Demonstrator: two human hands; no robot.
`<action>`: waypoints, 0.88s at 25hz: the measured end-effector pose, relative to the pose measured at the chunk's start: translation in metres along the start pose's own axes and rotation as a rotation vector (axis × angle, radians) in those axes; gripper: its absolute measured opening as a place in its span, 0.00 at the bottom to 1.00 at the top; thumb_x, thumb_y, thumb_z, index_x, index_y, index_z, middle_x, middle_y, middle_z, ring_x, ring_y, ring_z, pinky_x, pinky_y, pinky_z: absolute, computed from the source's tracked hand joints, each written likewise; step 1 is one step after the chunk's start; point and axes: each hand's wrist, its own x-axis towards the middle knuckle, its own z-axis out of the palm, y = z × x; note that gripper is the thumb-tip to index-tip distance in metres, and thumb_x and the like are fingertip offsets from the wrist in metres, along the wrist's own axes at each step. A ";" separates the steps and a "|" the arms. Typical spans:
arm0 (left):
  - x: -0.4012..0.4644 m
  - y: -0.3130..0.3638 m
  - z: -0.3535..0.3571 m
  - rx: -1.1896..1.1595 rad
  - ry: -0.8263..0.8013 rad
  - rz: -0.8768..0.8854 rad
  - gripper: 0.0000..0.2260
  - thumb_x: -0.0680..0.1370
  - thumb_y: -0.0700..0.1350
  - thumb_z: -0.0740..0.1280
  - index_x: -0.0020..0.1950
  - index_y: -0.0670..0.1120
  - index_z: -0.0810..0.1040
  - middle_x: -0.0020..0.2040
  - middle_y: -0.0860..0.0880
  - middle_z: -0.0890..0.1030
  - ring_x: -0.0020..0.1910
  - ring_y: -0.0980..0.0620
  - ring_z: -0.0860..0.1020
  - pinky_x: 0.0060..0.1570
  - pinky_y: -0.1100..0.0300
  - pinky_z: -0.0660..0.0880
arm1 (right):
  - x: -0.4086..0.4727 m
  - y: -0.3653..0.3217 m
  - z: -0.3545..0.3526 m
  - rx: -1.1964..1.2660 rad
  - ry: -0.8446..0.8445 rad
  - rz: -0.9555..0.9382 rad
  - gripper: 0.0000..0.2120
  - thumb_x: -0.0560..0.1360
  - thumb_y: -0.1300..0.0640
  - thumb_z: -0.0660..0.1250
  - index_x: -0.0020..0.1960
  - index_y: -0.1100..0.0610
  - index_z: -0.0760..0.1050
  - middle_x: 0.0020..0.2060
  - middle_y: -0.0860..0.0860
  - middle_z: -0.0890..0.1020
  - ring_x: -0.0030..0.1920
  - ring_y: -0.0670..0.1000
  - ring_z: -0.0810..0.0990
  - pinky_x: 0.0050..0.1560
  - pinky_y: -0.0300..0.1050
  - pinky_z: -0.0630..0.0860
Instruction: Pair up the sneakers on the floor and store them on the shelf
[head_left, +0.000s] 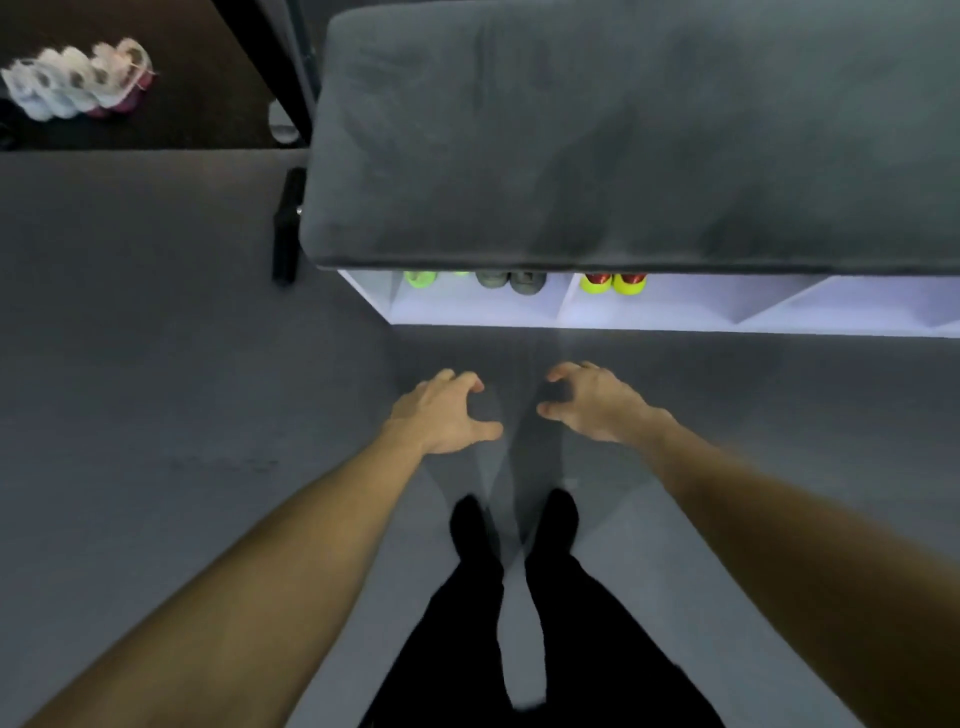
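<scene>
A white shelf (467, 312) with cubbies sits under a grey cushioned bench top (623, 135). Toes of sneakers poke out of it: a green sneaker (420, 279) at the left, a grey pair (511, 280) beside it, and a yellow and red pair (613, 283) in the adjoining cubby. My left hand (447, 413) and my right hand (592, 400) hover side by side over the grey floor in front of the shelf, both with curled, spread fingers and nothing in them. Far off at the upper left, several white and pink sneakers (78, 78) lie blurred in a row.
My legs in black trousers and black socks (514, 525) stand just behind my hands. A black post (285, 228) stands at the bench's left end. Grey carpet (156, 364) spreads to the left and right. The right-hand cubbies (779, 306) show nothing inside.
</scene>
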 end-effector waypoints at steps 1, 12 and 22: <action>-0.026 0.002 0.001 -0.013 -0.002 -0.011 0.32 0.69 0.66 0.67 0.70 0.55 0.67 0.65 0.50 0.69 0.63 0.47 0.73 0.59 0.47 0.73 | -0.025 -0.002 0.002 -0.009 -0.018 0.004 0.26 0.75 0.43 0.65 0.70 0.49 0.67 0.68 0.54 0.70 0.68 0.59 0.69 0.67 0.57 0.67; -0.157 -0.006 0.055 -0.255 0.006 -0.164 0.31 0.70 0.64 0.71 0.68 0.49 0.72 0.68 0.46 0.73 0.64 0.46 0.74 0.61 0.54 0.71 | -0.143 0.006 0.040 -0.117 -0.103 -0.035 0.24 0.73 0.47 0.68 0.66 0.52 0.71 0.64 0.53 0.77 0.63 0.56 0.75 0.64 0.55 0.72; -0.183 -0.053 0.042 -0.543 0.174 -0.446 0.30 0.71 0.64 0.70 0.67 0.50 0.72 0.69 0.45 0.72 0.65 0.44 0.73 0.64 0.51 0.70 | -0.089 -0.066 0.020 -0.335 -0.223 -0.240 0.24 0.72 0.45 0.67 0.65 0.53 0.72 0.63 0.53 0.77 0.61 0.56 0.76 0.64 0.51 0.73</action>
